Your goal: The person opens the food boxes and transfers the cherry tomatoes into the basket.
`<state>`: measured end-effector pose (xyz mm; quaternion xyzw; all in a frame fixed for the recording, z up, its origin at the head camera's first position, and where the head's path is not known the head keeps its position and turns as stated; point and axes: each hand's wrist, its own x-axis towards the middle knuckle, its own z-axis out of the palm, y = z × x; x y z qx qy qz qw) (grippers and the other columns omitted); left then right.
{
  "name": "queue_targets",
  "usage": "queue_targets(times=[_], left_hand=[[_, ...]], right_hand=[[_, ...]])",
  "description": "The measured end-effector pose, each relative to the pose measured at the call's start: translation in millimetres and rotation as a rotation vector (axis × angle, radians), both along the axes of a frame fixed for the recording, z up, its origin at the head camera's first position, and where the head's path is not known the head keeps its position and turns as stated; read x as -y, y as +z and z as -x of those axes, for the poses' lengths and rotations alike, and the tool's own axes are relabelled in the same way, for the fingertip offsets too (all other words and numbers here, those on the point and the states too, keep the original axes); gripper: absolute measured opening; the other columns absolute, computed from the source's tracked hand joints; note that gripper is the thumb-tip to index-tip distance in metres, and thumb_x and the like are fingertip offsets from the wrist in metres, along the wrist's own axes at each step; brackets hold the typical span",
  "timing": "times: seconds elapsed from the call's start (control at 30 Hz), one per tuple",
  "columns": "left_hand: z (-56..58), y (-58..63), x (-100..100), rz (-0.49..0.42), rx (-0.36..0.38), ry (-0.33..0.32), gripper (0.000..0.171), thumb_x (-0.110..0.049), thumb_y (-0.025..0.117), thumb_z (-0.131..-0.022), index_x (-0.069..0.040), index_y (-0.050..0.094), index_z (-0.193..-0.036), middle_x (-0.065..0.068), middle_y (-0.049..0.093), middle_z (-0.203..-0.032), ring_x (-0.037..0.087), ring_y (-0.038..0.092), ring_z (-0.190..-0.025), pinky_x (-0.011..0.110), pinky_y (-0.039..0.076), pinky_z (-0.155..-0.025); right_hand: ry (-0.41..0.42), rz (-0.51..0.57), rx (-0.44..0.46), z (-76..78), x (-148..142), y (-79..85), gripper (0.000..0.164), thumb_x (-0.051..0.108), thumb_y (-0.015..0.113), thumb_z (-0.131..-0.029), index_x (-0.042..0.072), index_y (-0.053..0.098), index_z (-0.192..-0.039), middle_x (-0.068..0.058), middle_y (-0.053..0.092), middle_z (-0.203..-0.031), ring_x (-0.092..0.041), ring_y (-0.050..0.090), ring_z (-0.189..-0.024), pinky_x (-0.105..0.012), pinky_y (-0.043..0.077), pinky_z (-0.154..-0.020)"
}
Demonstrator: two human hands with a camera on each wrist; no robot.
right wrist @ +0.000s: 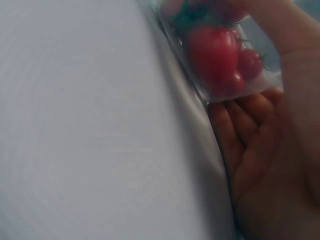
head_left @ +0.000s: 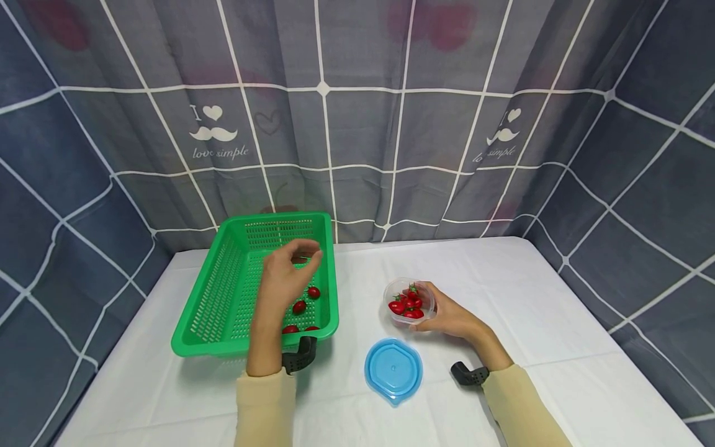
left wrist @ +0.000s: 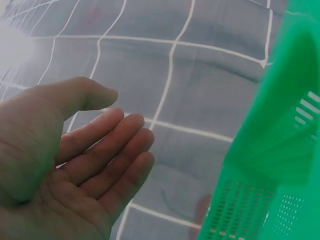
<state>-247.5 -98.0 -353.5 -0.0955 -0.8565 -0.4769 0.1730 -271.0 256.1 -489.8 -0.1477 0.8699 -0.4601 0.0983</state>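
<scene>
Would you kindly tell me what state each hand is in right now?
Left hand: open, holding nothing, above the green basket.
Right hand: holding the clear container of tomatoes.

A basket [head_left: 215, 304] stands left on the table [head_left: 475, 267], loose tomatoes [head_left: 299, 307] in its near right part, the left hand [head_left: 286, 273] above it; rightward sits a tub [head_left: 403, 320] holding other tomatoes [head_left: 412, 302], the right hand [head_left: 447, 315] at its right side; before it lies a lid [head_left: 393, 370]; behind everything hangs a curtain [head_left: 357, 143].

Right hand [right wrist: 272, 150] gripping clear container [right wrist: 255, 89], red tomatoes [right wrist: 212, 52] inside, white cloth [right wrist: 100, 120] alongside
</scene>
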Motion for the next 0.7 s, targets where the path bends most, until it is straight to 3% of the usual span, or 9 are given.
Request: queue_targets(times=[0.37,0.7], left_hand=[[1.3,-3.9,-35,-0.017,-0.04,-0.105,0.03,-0.013,0.071,-0.095,-0.001,0.068,-0.123,0.013,0.074,-0.113,0.027,0.07,-0.105,0.041,0.056,-0.095],[3.8,-13.0,-60,-0.017,-0.092,-0.116,0.03,-0.013,0.075,-0.093,0.001,0.07,-0.119,0.016,0.074,-0.11,0.032,0.071,-0.099,0.042,0.059,-0.09]], right_hand=[[-0.007,-0.007,0.006,0.2,-1,-2.5,0.101,0.035,0.091,-0.074,0.009,0.035,-0.154,-0.017,0.041,-0.16,-0.04,0.033,-0.151,-0.067,0.022,-0.121],[-0.007,0.003,0.01,1.0,-1,-1.3,0.099,0.034,0.091,-0.074,0.011,0.037,-0.153,-0.017,0.041,-0.16,-0.04,0.033,-0.151,-0.068,0.022,-0.121]])
